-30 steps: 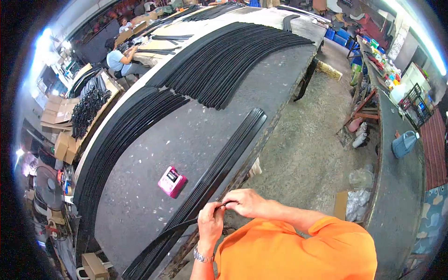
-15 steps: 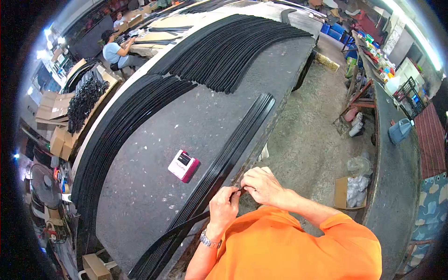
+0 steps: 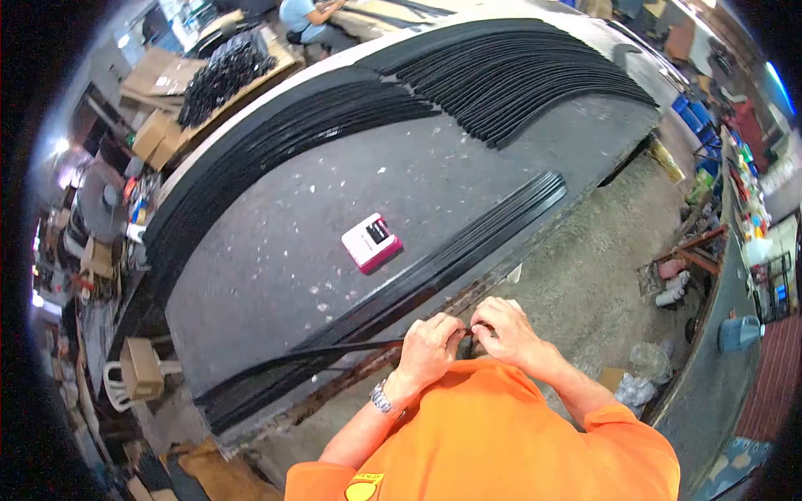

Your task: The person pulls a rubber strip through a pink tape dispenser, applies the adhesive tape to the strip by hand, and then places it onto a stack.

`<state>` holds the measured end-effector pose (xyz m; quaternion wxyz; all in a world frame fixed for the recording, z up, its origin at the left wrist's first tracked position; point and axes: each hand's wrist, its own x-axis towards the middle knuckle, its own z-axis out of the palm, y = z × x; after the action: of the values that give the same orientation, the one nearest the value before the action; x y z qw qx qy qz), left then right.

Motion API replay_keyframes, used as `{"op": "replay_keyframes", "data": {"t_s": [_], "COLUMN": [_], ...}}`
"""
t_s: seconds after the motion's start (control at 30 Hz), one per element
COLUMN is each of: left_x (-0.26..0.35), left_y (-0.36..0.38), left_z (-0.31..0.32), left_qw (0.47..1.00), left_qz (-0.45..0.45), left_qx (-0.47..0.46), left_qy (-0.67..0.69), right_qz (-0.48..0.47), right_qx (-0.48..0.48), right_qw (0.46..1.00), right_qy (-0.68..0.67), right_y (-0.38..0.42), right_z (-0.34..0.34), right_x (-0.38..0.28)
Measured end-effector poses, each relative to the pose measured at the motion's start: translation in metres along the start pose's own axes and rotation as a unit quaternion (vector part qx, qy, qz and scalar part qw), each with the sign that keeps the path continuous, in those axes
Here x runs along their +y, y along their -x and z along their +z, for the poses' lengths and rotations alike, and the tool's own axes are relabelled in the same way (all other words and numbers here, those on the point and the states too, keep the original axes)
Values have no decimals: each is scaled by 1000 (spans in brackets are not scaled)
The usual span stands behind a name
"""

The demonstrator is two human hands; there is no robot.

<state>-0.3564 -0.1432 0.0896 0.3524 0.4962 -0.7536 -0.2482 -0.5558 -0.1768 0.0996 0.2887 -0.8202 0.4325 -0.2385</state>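
My left hand point(image 3: 430, 342), with a watch on its wrist, and my right hand point(image 3: 504, 328) meet at the near edge of a long grey table point(image 3: 276, 250). Both pinch the end of one thin black strip point(image 3: 334, 349), which runs left from my fingers over the table's edge. Just beyond my hands lies a row of long black strips point(image 3: 468, 246) along the near edge. A pink and white device point(image 3: 371, 242) rests on the table behind that row.
Large fans of black strips point(image 3: 518, 79) and a long curved stack point(image 3: 251, 159) cover the far side of the table. A seated person point(image 3: 305, 17) works at the back. Cardboard boxes point(image 3: 159, 134) stand at left, concrete floor point(image 3: 585, 275) at right.
The view has swung left and tilted, so the table now sits higher and more level. My hands stay together on the strip end, slightly farther right along the edge.
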Motion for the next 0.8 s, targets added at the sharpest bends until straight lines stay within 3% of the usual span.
{"op": "replay_keyframes", "data": {"t_s": [0.2,0.23,0.33,0.43,0.8], "left_x": [4,7,15,16,25], "left_y": [-3,-5,-10,-14,-14], "left_z": [6,4,-1,-1,0], "left_qw": [991,989,980,977,980], "left_qz": [17,2,-5,-2,-56], "left_qx": [116,129,167,177,161], "left_qy": [-57,-74,-107,-117,-100], "right_qz": [-70,-28,-42,28,90], "right_qx": [41,30,54,29,-9], "right_qw": [995,995,993,980,966], "right_qy": [-49,-89,-97,-194,-243], "right_y": [-14,-13,-21,-23,-27], "right_z": [-6,-7,-19,-21,-20], "right_x": [10,14,22,26,34]}}
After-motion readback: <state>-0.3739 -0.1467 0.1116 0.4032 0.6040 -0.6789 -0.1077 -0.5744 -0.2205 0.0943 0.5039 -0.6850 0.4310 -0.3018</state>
